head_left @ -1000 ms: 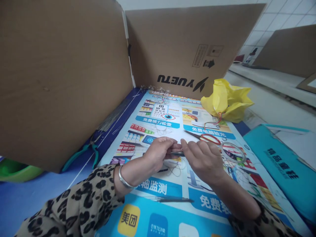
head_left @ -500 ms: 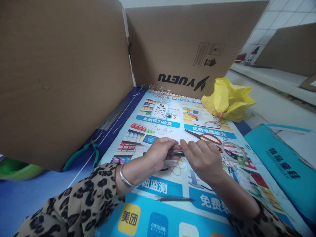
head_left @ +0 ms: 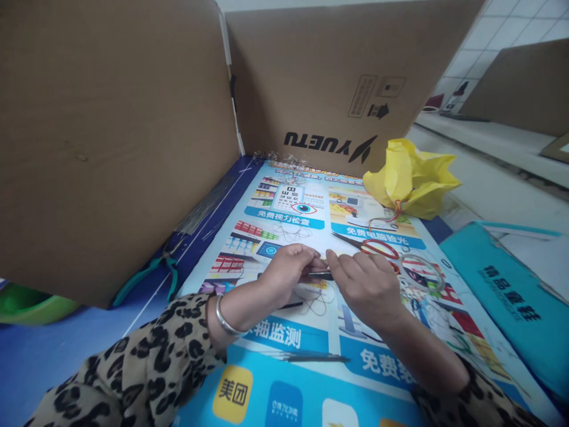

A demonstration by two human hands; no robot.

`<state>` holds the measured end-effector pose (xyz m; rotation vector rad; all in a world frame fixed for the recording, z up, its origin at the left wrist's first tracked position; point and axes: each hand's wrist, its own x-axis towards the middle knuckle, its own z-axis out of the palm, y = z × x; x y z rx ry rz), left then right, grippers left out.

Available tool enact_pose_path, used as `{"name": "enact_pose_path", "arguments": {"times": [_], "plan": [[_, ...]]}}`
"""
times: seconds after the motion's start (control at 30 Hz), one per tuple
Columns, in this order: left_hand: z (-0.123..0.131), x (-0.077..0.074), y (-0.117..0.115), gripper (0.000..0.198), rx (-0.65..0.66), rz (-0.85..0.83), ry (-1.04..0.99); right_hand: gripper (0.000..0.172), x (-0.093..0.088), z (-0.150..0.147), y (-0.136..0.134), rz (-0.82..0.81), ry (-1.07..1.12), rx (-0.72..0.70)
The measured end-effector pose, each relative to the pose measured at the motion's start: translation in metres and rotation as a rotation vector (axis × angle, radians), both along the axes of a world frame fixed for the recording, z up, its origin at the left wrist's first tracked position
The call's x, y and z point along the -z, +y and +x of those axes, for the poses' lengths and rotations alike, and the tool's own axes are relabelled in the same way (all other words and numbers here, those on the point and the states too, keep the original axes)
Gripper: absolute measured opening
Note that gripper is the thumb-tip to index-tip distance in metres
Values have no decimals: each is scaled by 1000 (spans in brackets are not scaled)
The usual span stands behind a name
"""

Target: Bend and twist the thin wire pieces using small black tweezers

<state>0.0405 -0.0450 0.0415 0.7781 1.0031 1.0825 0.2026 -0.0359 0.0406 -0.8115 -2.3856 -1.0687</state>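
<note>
My left hand (head_left: 291, 270) is closed, thumb pressed to the fingers, over the middle of the printed poster (head_left: 311, 329). What its fingertips pinch is too small to make out. My right hand (head_left: 367, 284) is wrapped round a dark, slim tool (head_left: 320, 275), whose end points left and meets the left fingers. Thin wire loops (head_left: 315, 301) lie on the poster just below the hands. Red-handled scissors (head_left: 377, 248) rest behind my right hand, and a coil of clear wire (head_left: 422, 274) lies to its right.
Tall cardboard panels (head_left: 302, 71) stand at the left and back. Teal pliers (head_left: 151, 276) and a green bowl (head_left: 40, 305) are at left. A crumpled yellow bag (head_left: 409, 181) and a teal box (head_left: 502, 296) are at right. Thin metal rods (head_left: 315, 357) lie in front.
My left hand has shifted very slightly up. The dark tool's visible part sits a little higher. Everything else looks the same.
</note>
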Motion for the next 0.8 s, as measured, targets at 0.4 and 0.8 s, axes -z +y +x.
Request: {"name": "enact_pose_path", "arguments": {"times": [0.4,0.8], "plan": [[-15,4,5,19,54,750,866,18,-2,-5,-7,-343,-65,215],[-22,6,-1,16,430,1144,1128,21,-7,2,-3,-943,-130,287]]}}
